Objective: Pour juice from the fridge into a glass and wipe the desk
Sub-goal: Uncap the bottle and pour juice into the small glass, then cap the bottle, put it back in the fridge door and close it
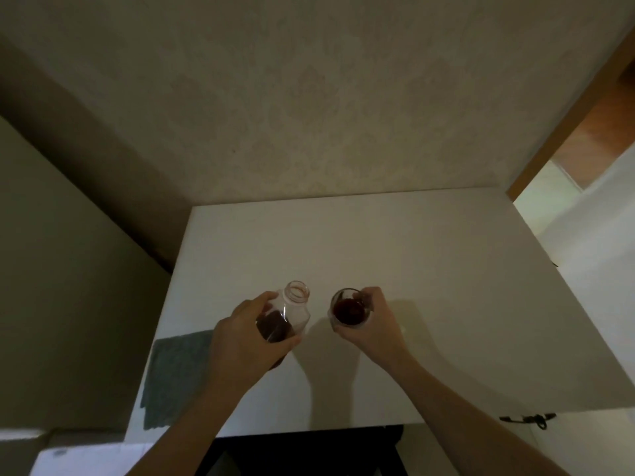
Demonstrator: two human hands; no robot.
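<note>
I see the white desk [429, 269] against the wall, a grey cloth [178, 376] flat at its left edge. My left hand [240, 338] is wrapped round the uncapped bottle [285, 314], mouth tipped up and away, dark juice low inside. My right hand [371, 321] grips the glass [348, 312], part filled, just right of the bottle's mouth. Judgement: the cloth lies nearer the left hand.

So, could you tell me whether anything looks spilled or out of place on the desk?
Nothing stands out. The left hand holds the uncapped bottle, the right hand the glass; no spill shows on the desk.
</note>
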